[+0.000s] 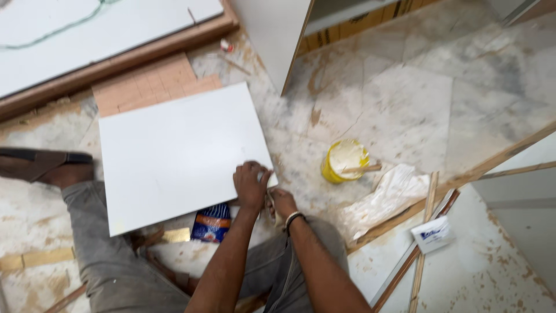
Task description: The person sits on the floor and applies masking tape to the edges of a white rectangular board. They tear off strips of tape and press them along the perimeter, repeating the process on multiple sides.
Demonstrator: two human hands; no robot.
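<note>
Fingers of the left hand (250, 184) bent down over the near right corner of the white board (182, 153), clamped on its edge, knuckles up. Right hand (282, 203) just off that same corner, below and to the right of it, touching the left hand; something pale and thin between the two hands, too small to name. Cannot tell whether the right fingers are closed on it or only resting against it. Dark band (294, 218) on the right wrist.

By the look of it, work on the corner edge of the board: holding it steady with one hand, tending the edge with the other. Next move, judged from this, calling for a firm press on the board to stop it sliding, and fine fingertip work right at the edge.

Board itself: flat, rectangular, plain white, smooth and unmarked, lying slightly askew on the marble floor (405, 98) and across the person's bent leg.

Under the board's near edge, a blue packet (211, 223) half showing. Beyond its far edge, a pinkish gridded sheet (153, 84) partly tucked under it. Right of the board, near but apart, a yellow tub (344, 160) of pale paste with a stick in it; beside that, further right, a crumpled clear plastic bag (394, 191). Left of the board, a sandalled foot (40, 165).
</note>
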